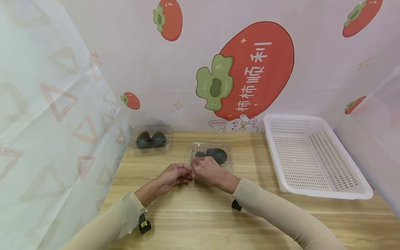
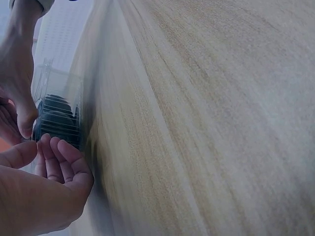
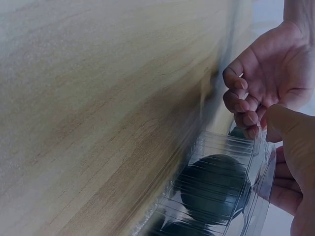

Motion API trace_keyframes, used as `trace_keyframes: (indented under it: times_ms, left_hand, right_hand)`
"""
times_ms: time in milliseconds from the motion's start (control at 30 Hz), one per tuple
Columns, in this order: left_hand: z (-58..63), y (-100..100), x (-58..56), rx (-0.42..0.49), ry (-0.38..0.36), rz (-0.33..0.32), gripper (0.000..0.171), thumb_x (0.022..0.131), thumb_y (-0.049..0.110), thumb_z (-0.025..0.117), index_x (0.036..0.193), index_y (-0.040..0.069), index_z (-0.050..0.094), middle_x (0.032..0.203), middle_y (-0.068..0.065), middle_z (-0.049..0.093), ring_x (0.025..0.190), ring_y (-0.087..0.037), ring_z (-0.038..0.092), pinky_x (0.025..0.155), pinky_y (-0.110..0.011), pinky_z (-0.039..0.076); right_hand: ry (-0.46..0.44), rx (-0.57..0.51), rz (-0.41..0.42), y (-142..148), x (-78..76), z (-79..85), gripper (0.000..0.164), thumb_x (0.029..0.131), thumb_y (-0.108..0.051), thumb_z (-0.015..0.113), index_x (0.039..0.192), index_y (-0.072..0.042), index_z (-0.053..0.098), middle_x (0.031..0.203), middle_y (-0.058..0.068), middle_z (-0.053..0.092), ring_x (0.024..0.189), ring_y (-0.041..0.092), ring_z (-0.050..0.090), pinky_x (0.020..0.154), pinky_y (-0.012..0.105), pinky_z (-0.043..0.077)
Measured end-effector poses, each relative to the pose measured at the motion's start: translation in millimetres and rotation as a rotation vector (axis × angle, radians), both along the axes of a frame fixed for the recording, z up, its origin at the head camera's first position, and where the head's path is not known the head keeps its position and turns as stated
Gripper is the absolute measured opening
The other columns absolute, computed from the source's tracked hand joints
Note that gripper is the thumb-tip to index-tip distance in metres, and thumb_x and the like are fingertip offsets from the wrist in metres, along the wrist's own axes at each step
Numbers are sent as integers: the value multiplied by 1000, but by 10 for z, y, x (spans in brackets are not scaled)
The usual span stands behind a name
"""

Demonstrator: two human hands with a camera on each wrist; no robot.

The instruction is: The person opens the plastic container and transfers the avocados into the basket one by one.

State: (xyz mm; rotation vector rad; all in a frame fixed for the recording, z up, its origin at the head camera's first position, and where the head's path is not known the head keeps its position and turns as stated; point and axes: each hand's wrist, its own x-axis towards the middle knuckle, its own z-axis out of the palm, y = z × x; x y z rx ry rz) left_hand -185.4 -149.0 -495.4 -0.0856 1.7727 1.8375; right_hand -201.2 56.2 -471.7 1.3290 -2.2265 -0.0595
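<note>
A clear plastic clamshell box (image 1: 230,168) holding dark green avocados (image 1: 219,156) rests on the wooden table in front of me. My right hand (image 1: 210,171) reaches over its near left corner, pinching the rim between thumb and bent fingers. Beside it, my left hand (image 1: 175,177) meets the same corner, thumb and fingertips closed on the edge. Ribbed side walls of the box (image 2: 61,105) show in the left wrist view. Seen from the right wrist, an avocado (image 3: 211,189) lies behind the ribbed plastic. Fingers partly hide the gripped corner.
A second clear box (image 1: 168,137) with two avocados (image 1: 158,139) stands at the table's back left. On the right is a white slotted plastic basket (image 1: 282,182). Printed cloth walls (image 1: 175,76) enclose the table (image 1: 193,215) at the back and sides.
</note>
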Motion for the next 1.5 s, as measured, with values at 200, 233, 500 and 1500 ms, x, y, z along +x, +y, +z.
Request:
trace_keyframes:
  times_ms: [200, 233, 500, 1500]
  left_hand:
    - [-12, -7, -18, -2, -3, -4, 14, 108, 8, 57, 105, 4, 71, 100, -4, 73, 97, -19, 67, 84, -31, 58]
    - [-12, -6, -20, -5, -4, -4, 14, 108, 8, 57, 105, 4, 71, 100, -4, 73, 97, -18, 67, 84, -31, 58]
    - [-12, 15, -13, -24, 11, 14, 16, 107, 8, 57, 109, 0, 70, 98, -4, 73, 93, -17, 67, 81, -29, 58]
    - [-21, 81, 8, -215, 174, 41, 22, 107, 13, 60, 101, -6, 69, 97, -13, 73, 87, -18, 67, 75, -30, 57]
  right_hand:
    - [-1, -27, 5, 7, -13, -10, 18, 88, -14, 76, 73, -13, 65, 74, -2, 61, 59, 8, 57, 49, 27, 53]
    - [1, -32, 7, 7, -16, -14, 18, 87, -14, 76, 73, -13, 65, 74, -2, 61, 59, 8, 57, 49, 27, 53]
    - [0, -73, -1, 21, -24, -29, 11, 90, -17, 75, 81, -12, 71, 86, 1, 73, 74, 12, 71, 54, 28, 58]
    - [-136, -167, -64, 259, -64, 116, 41, 99, -31, 75, 131, -5, 75, 129, 9, 76, 120, 24, 72, 100, 39, 58]
